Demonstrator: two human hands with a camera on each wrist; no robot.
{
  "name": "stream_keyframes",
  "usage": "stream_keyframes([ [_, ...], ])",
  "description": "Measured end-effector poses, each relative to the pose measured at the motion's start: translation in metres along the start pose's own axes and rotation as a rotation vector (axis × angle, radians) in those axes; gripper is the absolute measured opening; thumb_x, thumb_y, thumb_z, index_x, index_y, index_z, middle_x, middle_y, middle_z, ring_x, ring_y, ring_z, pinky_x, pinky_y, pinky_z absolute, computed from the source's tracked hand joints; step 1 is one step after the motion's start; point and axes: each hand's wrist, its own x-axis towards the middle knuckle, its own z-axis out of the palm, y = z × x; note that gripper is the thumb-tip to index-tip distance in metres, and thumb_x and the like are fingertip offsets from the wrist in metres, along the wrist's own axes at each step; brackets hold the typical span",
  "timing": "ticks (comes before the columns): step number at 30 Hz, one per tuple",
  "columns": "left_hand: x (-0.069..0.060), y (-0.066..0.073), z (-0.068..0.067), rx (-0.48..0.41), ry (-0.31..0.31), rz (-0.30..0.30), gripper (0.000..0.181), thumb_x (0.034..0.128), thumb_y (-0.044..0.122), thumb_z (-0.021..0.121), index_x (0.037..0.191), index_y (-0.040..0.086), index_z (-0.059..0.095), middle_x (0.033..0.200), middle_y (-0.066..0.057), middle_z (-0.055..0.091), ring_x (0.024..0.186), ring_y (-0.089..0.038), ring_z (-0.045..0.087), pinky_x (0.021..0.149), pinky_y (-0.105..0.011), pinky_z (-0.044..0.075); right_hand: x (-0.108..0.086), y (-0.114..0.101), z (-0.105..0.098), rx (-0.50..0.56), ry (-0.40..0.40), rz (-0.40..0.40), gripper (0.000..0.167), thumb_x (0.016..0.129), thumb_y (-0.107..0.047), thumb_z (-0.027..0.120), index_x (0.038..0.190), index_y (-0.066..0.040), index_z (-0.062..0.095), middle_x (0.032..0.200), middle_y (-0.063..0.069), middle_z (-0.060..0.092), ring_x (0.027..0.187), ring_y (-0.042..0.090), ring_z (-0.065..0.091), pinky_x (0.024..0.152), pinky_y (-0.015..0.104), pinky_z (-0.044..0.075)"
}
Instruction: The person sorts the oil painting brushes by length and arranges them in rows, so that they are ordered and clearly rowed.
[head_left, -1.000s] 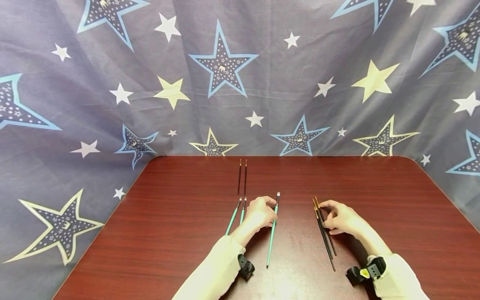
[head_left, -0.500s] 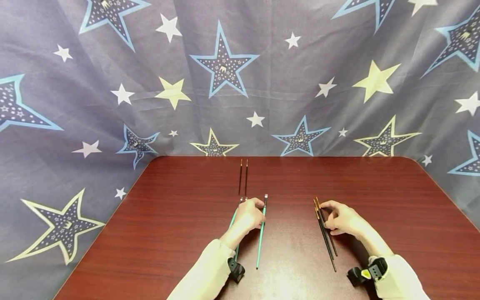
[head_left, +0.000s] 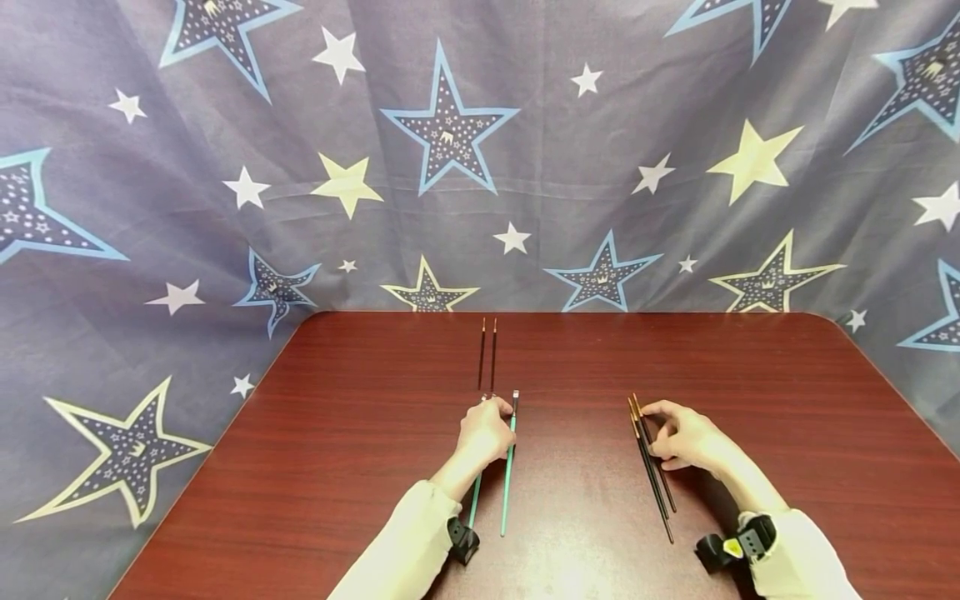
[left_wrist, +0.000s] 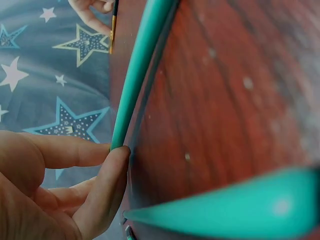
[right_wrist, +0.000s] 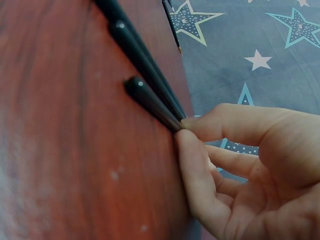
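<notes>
My left hand [head_left: 483, 433] pinches a teal-handled paintbrush [head_left: 507, 483] between thumb and finger, its flat bristle end pointing away from me. In the left wrist view the handle [left_wrist: 136, 75] runs up from the fingertips, close over the table. Another teal paintbrush [head_left: 476, 500] lies under the left hand and wrist; the hand hides most of it, along with all but the tips of that pair. To the right, my right hand [head_left: 692, 437] pinches one of several black paintbrushes [head_left: 649, 467] with golden tips, which lie close together. In the right wrist view, thumb and finger meet on a black handle [right_wrist: 152, 102].
Two thin dark paintbrushes [head_left: 482, 358] lie side by side near the back of the reddish-brown table [head_left: 750, 367]. A grey curtain [head_left: 540, 192] with stars hangs behind the table. Each wrist wears a black camera.
My left hand has moved left with the teal paintbrush, bringing it close beside the other teal ones and covering more of them. The right hand has stayed in place.
</notes>
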Motion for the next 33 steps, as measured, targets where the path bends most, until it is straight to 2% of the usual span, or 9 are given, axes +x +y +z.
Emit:
stream_keyframes([
  [3,-0.0006,-0.0014,-0.0015,0.036,0.020,0.009,0.037,0.0651,0.002,0.070,0.100,0.012,0.066,0.090,-0.009,0.067,0.075,-0.031,0.064,0.066,-0.034,0.057,0.0002,0.0002,0.0001,-0.001,0.002,0.004,0.056,0.071,0.006,0.061,0.124,0.003,0.044,0.068,0.004,0.047,0.063,0.016,0.057,0.055,0.034,0.058],
  [9,-0.0010,-0.0032,-0.0040,0.046,0.013,0.017,0.038,0.0659,0.001,0.069,0.103,0.010,0.064,0.094,-0.013,0.067,0.062,-0.026,0.064,0.067,-0.034,0.058,-0.0005,-0.0007,-0.0002,0.001,-0.001,0.000,0.056,0.071,0.005,0.063,0.124,0.003,0.044,0.068,0.003,0.047,0.061,0.015,0.056,0.055,0.033,0.058],
  [16,-0.0005,-0.0039,-0.0052,0.093,0.018,0.053,0.038,0.0657,0.002,0.070,0.102,0.010,0.065,0.099,-0.013,0.067,0.073,-0.031,0.065,0.071,-0.038,0.057,0.0006,0.0008,-0.0014,-0.017,0.006,0.001,0.054,0.070,0.006,0.056,0.124,0.003,0.045,0.069,0.007,0.051,0.070,0.017,0.063,0.056,0.033,0.058],
  [21,-0.0006,-0.0049,-0.0058,0.080,0.000,0.038,0.037,0.0662,0.002,0.070,0.103,0.009,0.065,0.102,-0.015,0.066,0.058,-0.022,0.065,0.071,-0.037,0.058,0.0002,0.0011,-0.0019,-0.026,-0.004,-0.017,0.054,0.070,0.006,0.054,0.123,0.004,0.044,0.069,0.008,0.053,0.071,0.017,0.064,0.055,0.033,0.058],
  [28,0.0006,-0.0064,-0.0060,0.102,-0.013,0.048,0.036,0.0668,0.006,0.074,0.102,0.009,0.066,0.117,-0.012,0.061,0.068,-0.023,0.066,0.080,-0.041,0.055,-0.0016,0.0001,-0.0005,-0.007,-0.001,-0.004,0.056,0.070,0.008,0.056,0.124,0.004,0.044,0.070,0.007,0.053,0.072,0.019,0.064,0.056,0.034,0.058],
  [33,0.0014,-0.0077,-0.0045,0.096,-0.018,0.045,0.036,0.0670,0.007,0.075,0.102,0.008,0.066,0.112,-0.014,0.063,0.053,-0.016,0.063,0.081,-0.040,0.055,-0.0015,-0.0010,0.0001,-0.008,0.001,-0.004,0.056,0.070,0.008,0.055,0.124,0.004,0.045,0.070,0.007,0.052,0.072,0.018,0.064,0.056,0.034,0.058],
])
